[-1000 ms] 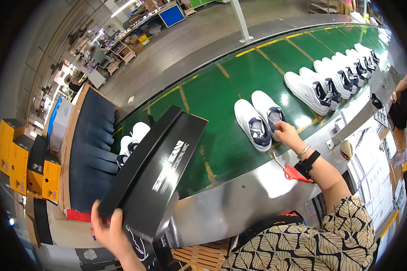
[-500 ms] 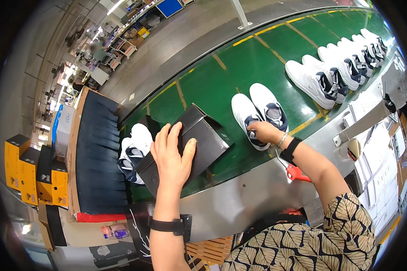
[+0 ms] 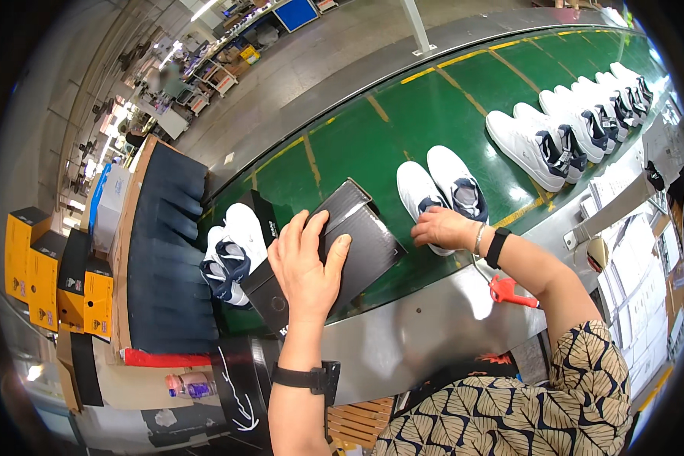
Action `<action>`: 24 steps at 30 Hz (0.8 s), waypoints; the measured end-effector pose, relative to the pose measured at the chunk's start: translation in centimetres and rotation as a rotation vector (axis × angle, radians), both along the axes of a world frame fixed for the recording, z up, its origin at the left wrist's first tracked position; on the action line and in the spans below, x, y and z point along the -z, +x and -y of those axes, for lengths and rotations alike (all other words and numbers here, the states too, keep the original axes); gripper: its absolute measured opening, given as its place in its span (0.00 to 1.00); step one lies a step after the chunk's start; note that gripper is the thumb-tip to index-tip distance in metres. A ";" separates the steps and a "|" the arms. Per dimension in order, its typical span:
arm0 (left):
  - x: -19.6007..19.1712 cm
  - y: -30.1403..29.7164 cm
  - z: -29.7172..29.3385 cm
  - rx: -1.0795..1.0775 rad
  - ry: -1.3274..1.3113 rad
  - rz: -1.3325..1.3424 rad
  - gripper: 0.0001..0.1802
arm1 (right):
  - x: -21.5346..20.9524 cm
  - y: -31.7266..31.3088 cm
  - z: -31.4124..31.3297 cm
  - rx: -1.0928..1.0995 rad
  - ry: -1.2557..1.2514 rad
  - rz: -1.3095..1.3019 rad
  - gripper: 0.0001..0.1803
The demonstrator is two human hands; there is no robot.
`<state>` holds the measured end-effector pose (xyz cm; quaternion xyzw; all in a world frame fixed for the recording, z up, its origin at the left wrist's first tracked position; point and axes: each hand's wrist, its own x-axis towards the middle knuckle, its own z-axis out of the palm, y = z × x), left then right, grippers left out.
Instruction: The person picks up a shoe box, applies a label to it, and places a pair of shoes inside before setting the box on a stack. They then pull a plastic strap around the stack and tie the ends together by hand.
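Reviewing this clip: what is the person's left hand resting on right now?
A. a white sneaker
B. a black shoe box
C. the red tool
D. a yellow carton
B: the left hand lies flat on the black shoe box on the green belt, while the right hand touches a white sneaker.

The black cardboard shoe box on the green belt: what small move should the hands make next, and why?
Probably the right hand should draw the white and navy sneaker pair toward the black cardboard shoe box. That hand already rests on the near sneaker, the left hand lies flat on the box beside it, and both sit on the green conveyor belt.
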<state>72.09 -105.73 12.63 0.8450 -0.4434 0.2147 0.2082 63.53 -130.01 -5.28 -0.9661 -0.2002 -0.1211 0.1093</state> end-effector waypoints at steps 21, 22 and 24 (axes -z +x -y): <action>-1.6 -1.4 -3.8 0.113 0.000 -0.213 0.23 | -16.7 -4.5 -9.1 0.330 1.567 0.062 0.05; -1.8 -1.4 -3.9 0.141 -0.013 -0.300 0.22 | -16.5 -4.5 -9.9 0.335 1.491 0.067 0.04; -1.8 -1.7 -4.2 0.138 -0.055 -0.410 0.14 | -16.7 -4.2 -12.0 0.311 1.496 0.056 0.04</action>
